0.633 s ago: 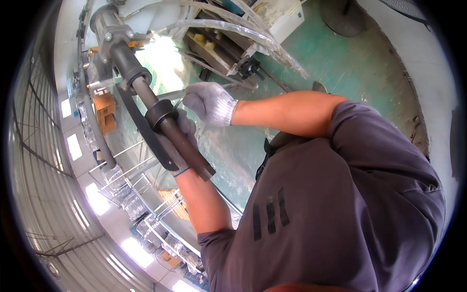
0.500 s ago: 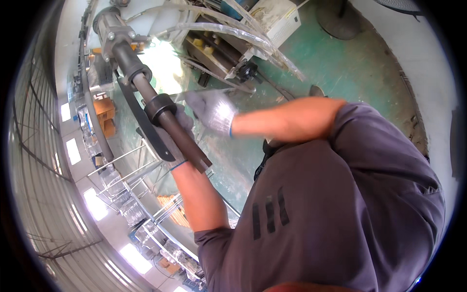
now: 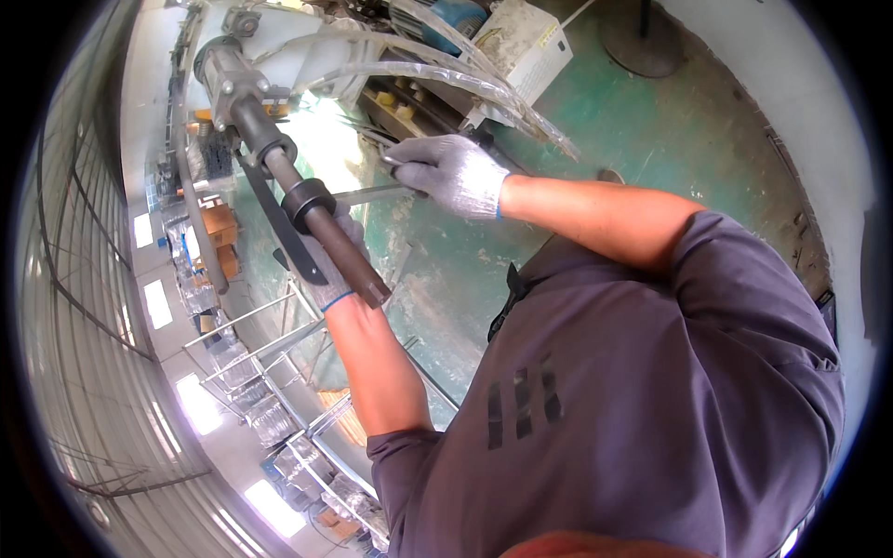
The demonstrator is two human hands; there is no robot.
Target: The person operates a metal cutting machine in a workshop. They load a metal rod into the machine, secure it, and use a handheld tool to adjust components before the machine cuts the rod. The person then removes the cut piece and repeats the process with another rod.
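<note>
A dark brown metal tube slants down toward me from a machine cylinder, with a black collar around it. My left hand, in a grey knit glove, reaches under the tube and is closed around it; the tube and a black flat bar hide most of its fingers. To the right, my right hand, gloved too, is closed beside a flat grey metal bar. Something grey shows at its fingertips, too little to name.
Clear hoses arch over a machine frame with yellow parts. Beyond stand a white box and a round stand base. Metal racks and cardboard boxes are on the left, over a green floor.
My right hand has moved right and slightly up, away from the tube and collar, and its fingers are now closed. My left hand stays at the tube. The whole view has shifted a little.
</note>
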